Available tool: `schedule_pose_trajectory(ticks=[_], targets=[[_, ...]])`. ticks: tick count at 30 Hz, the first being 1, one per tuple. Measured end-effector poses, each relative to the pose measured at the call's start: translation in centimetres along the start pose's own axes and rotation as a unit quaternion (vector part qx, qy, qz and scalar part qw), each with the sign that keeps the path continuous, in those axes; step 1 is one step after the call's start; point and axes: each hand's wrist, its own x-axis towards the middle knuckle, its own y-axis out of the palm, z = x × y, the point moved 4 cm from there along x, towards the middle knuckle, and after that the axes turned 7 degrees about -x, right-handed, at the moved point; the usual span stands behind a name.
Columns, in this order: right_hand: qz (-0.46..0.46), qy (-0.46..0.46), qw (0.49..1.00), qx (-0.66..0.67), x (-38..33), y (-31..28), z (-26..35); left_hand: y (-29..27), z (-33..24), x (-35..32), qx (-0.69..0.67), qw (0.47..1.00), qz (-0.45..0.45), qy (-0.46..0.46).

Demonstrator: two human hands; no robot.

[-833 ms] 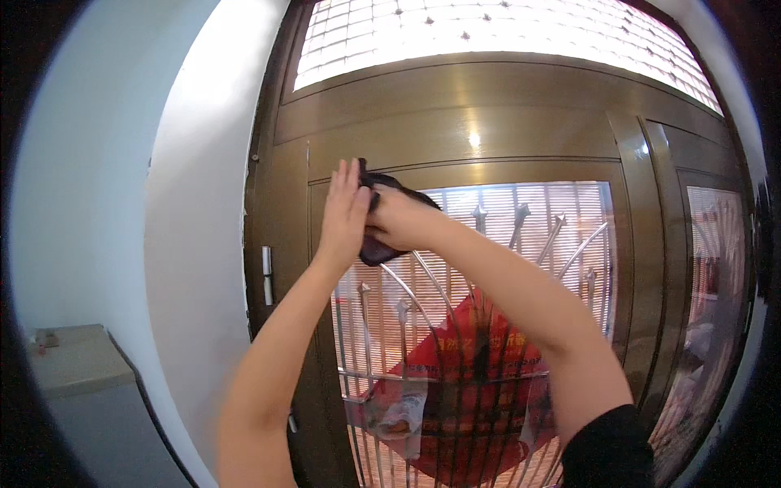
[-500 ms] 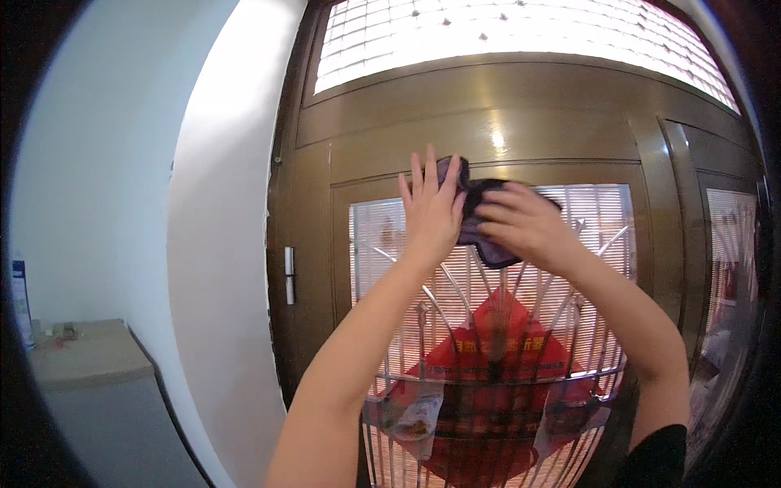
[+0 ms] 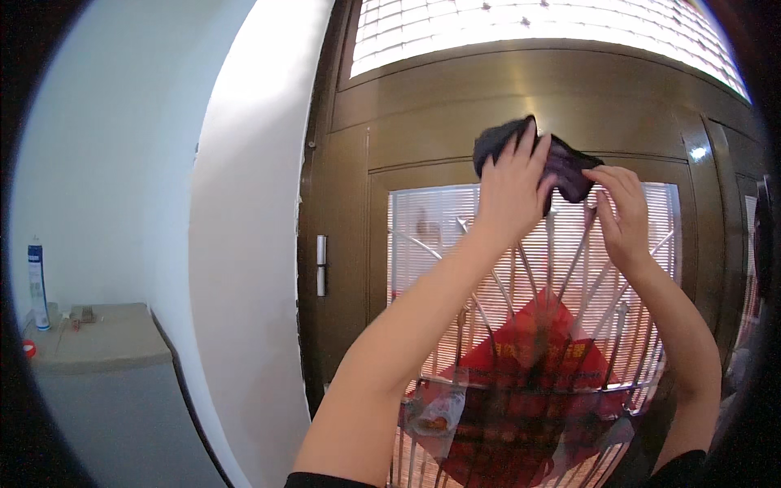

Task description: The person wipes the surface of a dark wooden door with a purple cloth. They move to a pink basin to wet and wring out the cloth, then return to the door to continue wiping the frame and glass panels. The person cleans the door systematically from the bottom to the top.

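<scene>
A dark purple-black cloth is bunched against the upper part of a brown door, just above its glass pane. My left hand lies over the cloth's middle, fingers somewhat spread and thumb curved across it, keeping it pressed up there. With my right hand I pinch the cloth's right corner between thumb and fingers. Behind the glass are metal bars, blinds and a red diamond-shaped sheet with yellow characters.
To the left, a grey cabinet stands by the wall, with a blue-and-white spray can and small items on top. A silver hinge sits on the door's left side. A latticed window is above.
The cloth has shifted up relative to the pane. My left hand has moved onto it from its left edge, while my right hand has slid to its right corner. The view has turned left.
</scene>
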Motion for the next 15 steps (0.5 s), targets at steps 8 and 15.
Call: schedule_pose_trajectory(ticks=[8,15], targets=[[0.034,0.006,0.999,-0.033,0.2,1.0,0.0,-2.6,12.4,5.8,0.142,0.977,-0.001,-0.160],[0.036,0.010,0.999,-0.036,-0.2,1.2,-0.3,-10.6,24.1,-1.5,0.228,0.922,-0.020,-0.313]])
